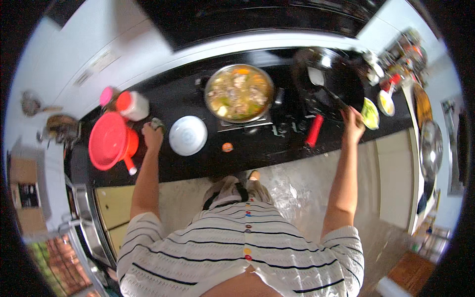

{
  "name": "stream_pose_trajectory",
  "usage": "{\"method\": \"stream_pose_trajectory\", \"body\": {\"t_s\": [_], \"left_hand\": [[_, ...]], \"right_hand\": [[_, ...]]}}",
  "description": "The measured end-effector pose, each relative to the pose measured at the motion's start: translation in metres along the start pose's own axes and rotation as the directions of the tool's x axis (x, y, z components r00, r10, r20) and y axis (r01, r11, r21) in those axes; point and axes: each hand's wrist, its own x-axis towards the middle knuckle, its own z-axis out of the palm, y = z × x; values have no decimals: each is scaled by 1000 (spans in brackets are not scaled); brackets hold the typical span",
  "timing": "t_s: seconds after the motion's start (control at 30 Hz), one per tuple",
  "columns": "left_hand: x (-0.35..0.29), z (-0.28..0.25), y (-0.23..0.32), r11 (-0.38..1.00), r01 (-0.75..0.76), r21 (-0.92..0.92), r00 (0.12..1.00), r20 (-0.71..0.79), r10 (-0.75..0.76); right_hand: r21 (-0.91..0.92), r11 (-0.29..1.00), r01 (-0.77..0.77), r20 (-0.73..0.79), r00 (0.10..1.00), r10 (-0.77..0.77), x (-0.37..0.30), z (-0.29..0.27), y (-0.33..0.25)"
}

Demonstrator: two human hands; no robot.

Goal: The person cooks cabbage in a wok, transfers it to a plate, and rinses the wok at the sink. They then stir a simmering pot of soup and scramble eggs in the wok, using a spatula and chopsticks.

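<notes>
A metal-bladed spatula with a dark handle (332, 95) slants over the round black wok (346, 81) at the far edge of the table (183, 166), toward its right end; the right hand (353, 124) has its grip closed round the handle's near end. Whether the blade touches the wok cannot be told. By that hand, pale green cut food (370, 115) remains in its own dish, not in the wok. Left of the wok, a round silver metal pot (238, 120) is already full of brothy stew (240, 91) with orange and green pieces; whether it is cooked through does not show. Nearer the front edge, a shallow white dish (188, 141) has no stew in it. Toward the left end, the left hand (152, 135) seems closed on a small greyish-green item (157, 123), too blurred to identify, beside a red plastic basin (106, 141).
</notes>
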Motion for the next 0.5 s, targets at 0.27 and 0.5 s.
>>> {"method": "stream_pose_trajectory", "body": {"t_s": [0.27, 0.5], "left_hand": [[-35, 11, -1, 999, -43, 19, 986, -158, 45], [-35, 25, 32, 966, -223, -130, 955, -226, 190]], "right_hand": [[-515, 790, 333, 196, 943, -269, 27, -23, -21], [-287, 940, 183, 76, 983, -168, -8, 32, 9]]}}
